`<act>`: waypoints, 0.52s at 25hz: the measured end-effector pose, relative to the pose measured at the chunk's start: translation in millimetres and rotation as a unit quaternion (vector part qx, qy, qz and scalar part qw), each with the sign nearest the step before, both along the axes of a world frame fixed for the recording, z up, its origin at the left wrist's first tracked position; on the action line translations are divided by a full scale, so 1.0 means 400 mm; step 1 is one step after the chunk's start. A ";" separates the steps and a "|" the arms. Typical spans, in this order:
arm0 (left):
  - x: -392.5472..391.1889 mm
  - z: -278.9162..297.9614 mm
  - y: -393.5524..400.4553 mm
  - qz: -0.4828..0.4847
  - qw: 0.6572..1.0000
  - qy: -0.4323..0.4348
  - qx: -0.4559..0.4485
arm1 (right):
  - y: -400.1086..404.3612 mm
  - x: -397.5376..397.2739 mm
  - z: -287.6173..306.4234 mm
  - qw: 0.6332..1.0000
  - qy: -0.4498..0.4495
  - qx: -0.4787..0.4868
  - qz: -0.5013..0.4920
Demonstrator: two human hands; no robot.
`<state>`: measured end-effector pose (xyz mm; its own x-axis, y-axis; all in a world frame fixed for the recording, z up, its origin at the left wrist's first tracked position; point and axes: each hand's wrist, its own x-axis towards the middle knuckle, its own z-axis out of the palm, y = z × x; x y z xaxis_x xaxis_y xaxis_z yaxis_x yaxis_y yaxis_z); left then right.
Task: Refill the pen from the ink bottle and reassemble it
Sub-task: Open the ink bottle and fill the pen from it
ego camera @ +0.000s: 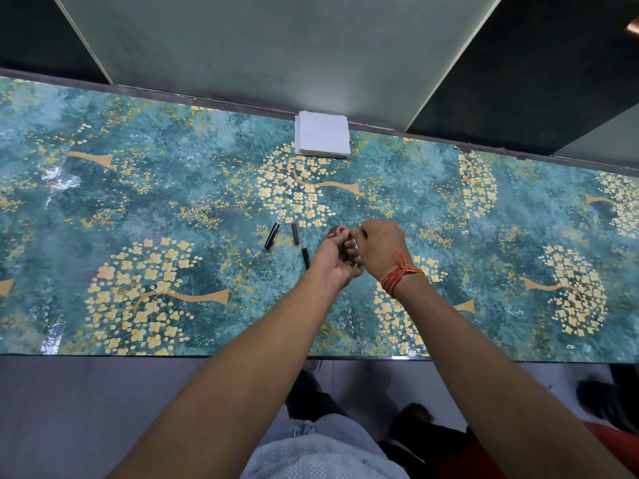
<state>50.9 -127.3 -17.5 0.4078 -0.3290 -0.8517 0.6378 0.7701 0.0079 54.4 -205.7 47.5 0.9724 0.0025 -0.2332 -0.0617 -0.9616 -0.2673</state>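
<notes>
My left hand (337, 259) and right hand (380, 245) meet above the middle of the table. The left hand's fingers curl round a small ink bottle (334, 232), of which only a dark edge and a red top show. My right hand's fingertips pinch at that red top, and the hands hide the rest. Three black pen parts lie just to the left on the table. They are a cap (272, 235), a piece with a red tip (295, 233) and a short barrel (305, 257) beside my left hand.
The table has a teal cover (138, 202) printed with golden trees. A stack of white paper napkins (323, 139) sits at its far edge. A wall panel rises behind. Below the near edge are my legs and another person's shoes.
</notes>
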 end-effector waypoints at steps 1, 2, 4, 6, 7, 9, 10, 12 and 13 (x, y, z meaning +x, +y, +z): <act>0.000 0.002 0.000 -0.001 1.000 -0.001 0.001 | 0.000 0.001 0.000 1.000 0.004 0.004 -0.009; 0.001 0.005 -0.001 -0.002 1.000 -0.002 0.002 | 0.000 0.001 0.000 1.000 0.007 0.005 -0.013; 0.002 0.006 0.001 0.000 1.000 0.002 0.008 | -0.002 0.000 -0.003 1.000 0.004 0.002 -0.001; 0.002 0.005 0.004 0.002 1.000 0.004 0.005 | -0.001 -0.001 -0.005 1.000 -0.008 0.003 0.015; 0.001 0.004 0.005 0.000 1.000 0.003 0.003 | 0.002 -0.002 -0.007 1.000 -0.011 0.006 0.016; 0.000 0.003 0.005 -0.004 1.000 0.000 0.008 | 0.004 -0.001 -0.012 1.000 -0.002 0.012 0.001; -0.001 0.004 0.005 -0.006 1.000 0.000 0.011 | 0.002 -0.002 -0.014 1.000 0.002 0.014 -0.006; 0.000 0.005 0.005 -0.007 1.000 0.000 0.012 | -0.002 -0.005 -0.018 1.000 -0.004 0.021 -0.002; 0.000 0.005 0.006 -0.006 1.000 0.001 0.010 | -0.005 -0.006 -0.018 1.000 -0.012 0.024 0.006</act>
